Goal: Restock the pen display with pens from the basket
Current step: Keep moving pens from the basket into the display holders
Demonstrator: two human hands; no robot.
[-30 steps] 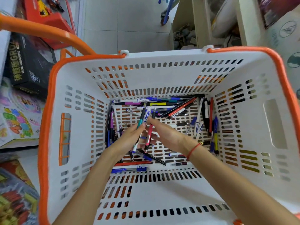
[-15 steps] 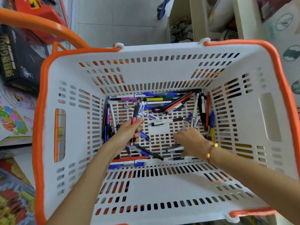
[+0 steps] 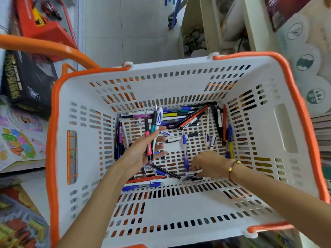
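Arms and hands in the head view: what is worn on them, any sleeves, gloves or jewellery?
Both forearms are bare, with no sleeves or gloves in view. The left hand shows no rings or bands. By the right hand, the wrist carries a thin red cord bracelet with small gold beads.

Left hand (image 3: 141, 153) palm up, fingers curled gripping; right hand (image 3: 207, 162) palm down, fingers pinching.

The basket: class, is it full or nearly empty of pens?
Nearly empty: the basket holds one scattered layer of pens, with its slotted floor showing between them.
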